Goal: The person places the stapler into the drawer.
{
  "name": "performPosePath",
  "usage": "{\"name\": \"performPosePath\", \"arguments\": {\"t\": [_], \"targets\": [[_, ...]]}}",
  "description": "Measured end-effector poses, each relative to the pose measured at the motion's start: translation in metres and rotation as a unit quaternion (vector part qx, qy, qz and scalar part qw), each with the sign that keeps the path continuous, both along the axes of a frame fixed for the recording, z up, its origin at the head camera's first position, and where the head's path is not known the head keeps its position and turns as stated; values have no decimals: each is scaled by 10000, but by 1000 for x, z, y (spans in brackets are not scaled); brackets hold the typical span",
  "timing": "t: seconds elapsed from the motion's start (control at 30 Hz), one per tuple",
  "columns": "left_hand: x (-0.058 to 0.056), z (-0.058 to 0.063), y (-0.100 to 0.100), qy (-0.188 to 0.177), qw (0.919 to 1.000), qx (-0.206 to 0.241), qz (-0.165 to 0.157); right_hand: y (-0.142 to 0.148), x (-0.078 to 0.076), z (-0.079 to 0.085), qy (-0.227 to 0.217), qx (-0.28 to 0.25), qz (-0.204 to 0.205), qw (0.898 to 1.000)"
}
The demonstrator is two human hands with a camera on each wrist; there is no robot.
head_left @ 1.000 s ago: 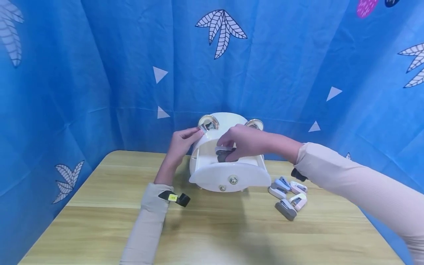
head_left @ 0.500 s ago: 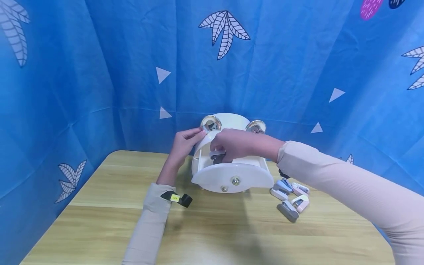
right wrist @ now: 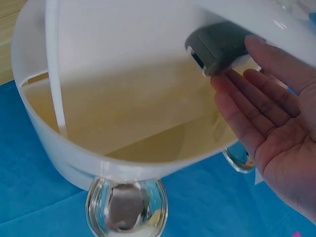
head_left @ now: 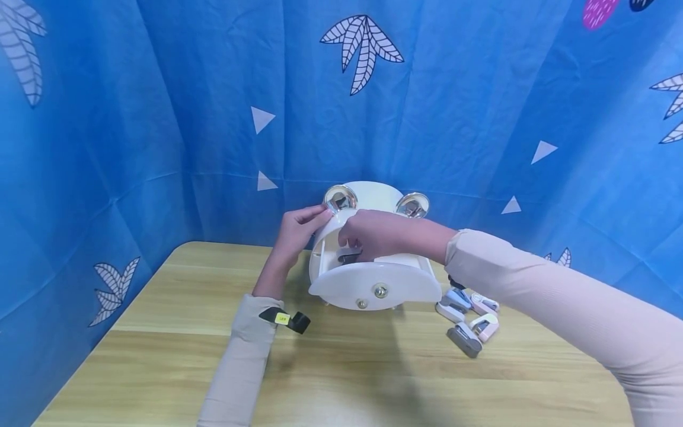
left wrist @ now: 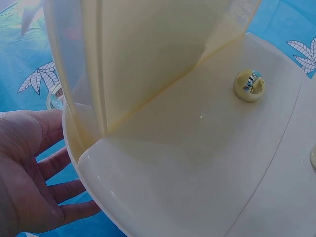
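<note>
A white rounded drawer box [head_left: 373, 193] stands at the back of the table, its drawer [head_left: 347, 284] pulled out. My right hand [head_left: 376, 234] reaches down into the drawer and holds a dark grey mini stapler [head_left: 349, 255]. In the right wrist view, the thumb is on one side of this stapler [right wrist: 219, 47] and the fingertips are at its other edge. My left hand [head_left: 299, 231] touches the left side of the box by a shiny bell-shaped knob [head_left: 340, 198]. Its fingers extend along the outer wall in the left wrist view.
Several small staplers in blue, grey, white and pink, including a grey one [head_left: 464, 339], lie on the wooden table [head_left: 213, 344] right of the box. A second shiny knob [head_left: 413, 205] tops the box's right side. A blue patterned curtain [head_left: 213, 118] hangs behind.
My right hand has moved left and lower into the drawer with the grey stapler. My left hand has stayed at the box's side. The head view has shifted slightly.
</note>
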State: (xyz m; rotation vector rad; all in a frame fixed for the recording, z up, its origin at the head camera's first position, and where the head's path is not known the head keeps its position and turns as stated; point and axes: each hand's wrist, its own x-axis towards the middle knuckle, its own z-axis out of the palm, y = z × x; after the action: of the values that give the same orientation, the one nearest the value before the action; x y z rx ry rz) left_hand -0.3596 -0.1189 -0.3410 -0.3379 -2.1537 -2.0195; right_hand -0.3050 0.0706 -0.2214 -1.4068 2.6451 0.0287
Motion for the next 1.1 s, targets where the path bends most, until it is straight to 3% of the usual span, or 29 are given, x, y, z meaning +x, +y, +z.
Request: {"name": "performPosePath", "arguments": {"t": [0.6, 0.8, 1.1], "targets": [[-1, 0, 0, -58, 9999, -47, 102, 20, 10, 21, -44, -307, -349, 9989], [-1, 0, 0, -67, 9999, -31, 89, 59, 10, 22, 80, -714, -532, 9960], [-4, -1, 0, -21, 10000, -46, 35, 140, 13, 10, -45, -1361, -1603, 9776]]}}
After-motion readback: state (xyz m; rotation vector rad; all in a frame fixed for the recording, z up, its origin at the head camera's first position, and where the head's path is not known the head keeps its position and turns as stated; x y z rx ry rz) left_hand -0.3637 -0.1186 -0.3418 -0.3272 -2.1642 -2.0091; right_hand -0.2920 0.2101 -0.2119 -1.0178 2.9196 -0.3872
